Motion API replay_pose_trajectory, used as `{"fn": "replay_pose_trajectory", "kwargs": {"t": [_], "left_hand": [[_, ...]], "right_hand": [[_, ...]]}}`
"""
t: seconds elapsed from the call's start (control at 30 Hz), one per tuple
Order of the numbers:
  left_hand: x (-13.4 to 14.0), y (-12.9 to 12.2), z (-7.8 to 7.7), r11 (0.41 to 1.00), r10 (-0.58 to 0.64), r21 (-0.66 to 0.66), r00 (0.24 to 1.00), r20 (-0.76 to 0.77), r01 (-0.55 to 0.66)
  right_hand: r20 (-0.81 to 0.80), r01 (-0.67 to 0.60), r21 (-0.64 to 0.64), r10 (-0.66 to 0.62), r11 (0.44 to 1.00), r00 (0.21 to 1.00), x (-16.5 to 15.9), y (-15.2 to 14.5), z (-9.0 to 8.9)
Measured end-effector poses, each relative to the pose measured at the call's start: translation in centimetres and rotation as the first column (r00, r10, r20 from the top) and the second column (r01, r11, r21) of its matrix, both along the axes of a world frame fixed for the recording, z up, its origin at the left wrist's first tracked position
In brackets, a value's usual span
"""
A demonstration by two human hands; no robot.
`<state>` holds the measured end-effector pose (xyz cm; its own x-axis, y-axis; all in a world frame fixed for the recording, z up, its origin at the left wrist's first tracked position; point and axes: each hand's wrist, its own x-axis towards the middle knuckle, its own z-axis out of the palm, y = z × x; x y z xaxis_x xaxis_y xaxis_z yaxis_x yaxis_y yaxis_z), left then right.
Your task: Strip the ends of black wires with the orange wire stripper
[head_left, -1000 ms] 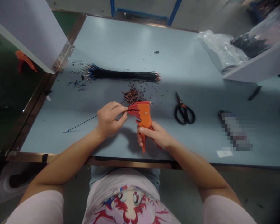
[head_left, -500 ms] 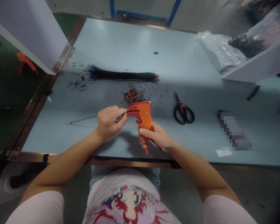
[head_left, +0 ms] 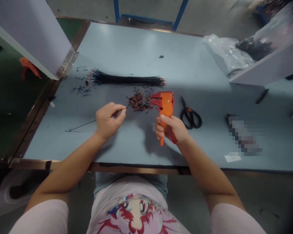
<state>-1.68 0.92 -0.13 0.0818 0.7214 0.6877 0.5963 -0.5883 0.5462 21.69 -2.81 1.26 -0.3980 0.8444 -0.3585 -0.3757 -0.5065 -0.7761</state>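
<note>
Between thumb and fingers, my left hand pinches a thin black wire. Its far end, with a blue and silver tip, trails to the left over the table, and a short end pokes out past my fingertips. My right hand is wrapped round the handle of an orange and red wire stripper, whose jaws point left, apart from the wire. A pile of short copper and black scraps lies between the two hands. Behind it is a long bundle of black wires with blue ends at left and copper ends at right.
Black-handled scissors lie right of my right hand. Farther right are a blurred-out object and a white paper slip. Clear plastic bags sit by the right panel. Blue scraps lie at left, near an upright panel.
The wire stripper in my right hand has moved right and away from me, off the wire's end. My left hand has shifted slightly left, still holding the wire.
</note>
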Motion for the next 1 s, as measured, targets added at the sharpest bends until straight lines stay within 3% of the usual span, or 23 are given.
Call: {"fn": "replay_pose_trajectory", "kwargs": {"t": [0.2, 0.4, 1.0], "left_hand": [[0.4, 0.1, -0.4, 0.996, -0.054, -0.072, 0.998, 0.041, 0.057], [0.7, -0.2, -0.5, 0.994, -0.076, -0.076, 0.997, 0.032, 0.079], [0.9, -0.4, -0.6, 0.992, -0.125, -0.002, 0.992, -0.021, 0.125]], "right_hand": [[0.059, -0.175, -0.004, 0.175, 0.985, 0.983, -0.5, -0.5, -0.4], [0.046, -0.265, -0.012, 0.265, 0.964, 0.963, -1.1, -1.1, -0.9], [0.014, -0.275, -0.005, 0.275, 0.962, 0.961, -1.5, -1.5, -0.9]]}}
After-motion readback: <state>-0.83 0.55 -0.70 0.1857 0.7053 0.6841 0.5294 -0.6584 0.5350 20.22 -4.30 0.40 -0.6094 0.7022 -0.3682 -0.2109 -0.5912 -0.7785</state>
